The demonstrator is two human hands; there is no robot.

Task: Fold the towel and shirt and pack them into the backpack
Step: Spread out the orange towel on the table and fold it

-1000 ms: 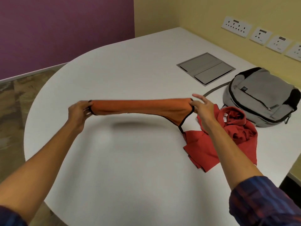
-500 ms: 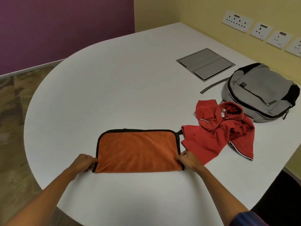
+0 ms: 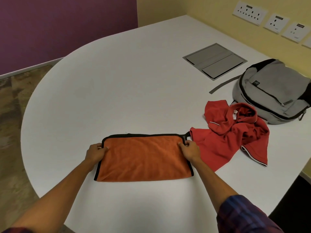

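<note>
The orange towel (image 3: 144, 157) lies flat on the white surface (image 3: 117, 81), folded into a wide rectangle near the front edge. The left hand (image 3: 96, 153) pinches its left edge and the right hand (image 3: 189, 149) pinches its right edge, both near the far corners. If either pinch catches only the top layer, the next fold could come out skewed. The towel's right corner sits just beside the crumpled red shirt (image 3: 235, 132), so a lift might drag it. Count: one towel, one shirt, one grey backpack (image 3: 272, 91), apparently zipped, two hands.
</note>
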